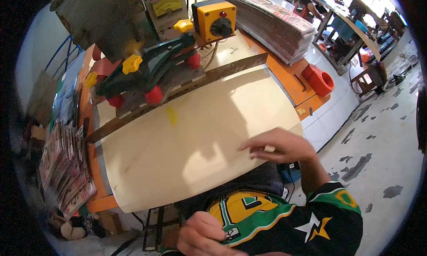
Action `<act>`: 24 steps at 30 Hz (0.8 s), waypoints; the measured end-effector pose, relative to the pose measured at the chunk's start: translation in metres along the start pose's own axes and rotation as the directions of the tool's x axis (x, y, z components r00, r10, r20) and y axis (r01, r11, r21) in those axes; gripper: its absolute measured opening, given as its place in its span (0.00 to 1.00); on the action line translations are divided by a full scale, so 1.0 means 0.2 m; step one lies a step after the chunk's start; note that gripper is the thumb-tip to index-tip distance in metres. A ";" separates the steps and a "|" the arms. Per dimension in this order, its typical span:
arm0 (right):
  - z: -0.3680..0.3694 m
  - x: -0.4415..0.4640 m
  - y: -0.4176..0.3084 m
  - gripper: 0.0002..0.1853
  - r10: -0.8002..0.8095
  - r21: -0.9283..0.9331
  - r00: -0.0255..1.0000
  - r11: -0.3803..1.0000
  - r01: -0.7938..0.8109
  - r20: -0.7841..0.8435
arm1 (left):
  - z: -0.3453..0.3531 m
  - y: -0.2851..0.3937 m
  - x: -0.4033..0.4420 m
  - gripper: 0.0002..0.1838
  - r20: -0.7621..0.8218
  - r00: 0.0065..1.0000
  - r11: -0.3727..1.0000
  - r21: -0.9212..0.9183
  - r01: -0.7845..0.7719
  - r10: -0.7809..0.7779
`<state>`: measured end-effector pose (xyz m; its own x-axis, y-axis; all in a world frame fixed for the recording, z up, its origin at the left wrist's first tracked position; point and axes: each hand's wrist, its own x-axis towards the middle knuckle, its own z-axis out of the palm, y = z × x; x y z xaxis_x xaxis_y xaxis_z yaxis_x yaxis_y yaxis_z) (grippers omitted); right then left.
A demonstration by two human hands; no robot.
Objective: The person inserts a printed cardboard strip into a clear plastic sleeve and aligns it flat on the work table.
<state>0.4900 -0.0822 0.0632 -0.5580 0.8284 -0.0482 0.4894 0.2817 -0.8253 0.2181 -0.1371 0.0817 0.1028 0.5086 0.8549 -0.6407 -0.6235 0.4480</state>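
A large cream sheet lies on the orange work table. Over its near right edge is my right hand, fingers stretched and somewhat apart; a small pale patch shows between them. Low in the view, in front of my shirt, my left hand is curled closed, and whatever is inside it, if anything, is hidden. Along the sheet's far side runs a long metal bar. Above that bar is a dark green clamp-like part with red pads and yellow knobs.
A yellow control box with a black knob sits behind the bar. Stacked printed sheets lie at the back right, near a red holder at the table edge. Another printed pile is at the left. Benches stand farther off.
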 end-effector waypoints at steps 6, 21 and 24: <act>-0.52 -0.08 0.14 0.16 -0.154 -0.421 0.777 0.894 -0.154 -0.610 | -0.37 0.03 -0.17 0.20 0.206 0.776 0.567 0.793 0.225 -0.596; -1.26 0.18 0.61 0.21 -0.257 -0.689 0.661 0.468 -0.553 -0.705 | -0.66 -0.04 -0.29 0.18 -0.567 0.589 0.220 0.587 0.779 -0.576; -1.25 0.18 0.67 0.20 -0.315 -0.717 0.644 0.289 -0.635 -0.697 | -0.70 -0.07 -0.32 0.17 -0.528 0.660 0.236 0.656 0.717 -0.535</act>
<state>0.7034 0.1068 0.0920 -0.0464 0.7825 0.6209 0.9759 -0.0973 0.1955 0.1148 -0.0784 -0.0166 0.0084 0.9825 0.1863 0.4220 -0.1724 0.8901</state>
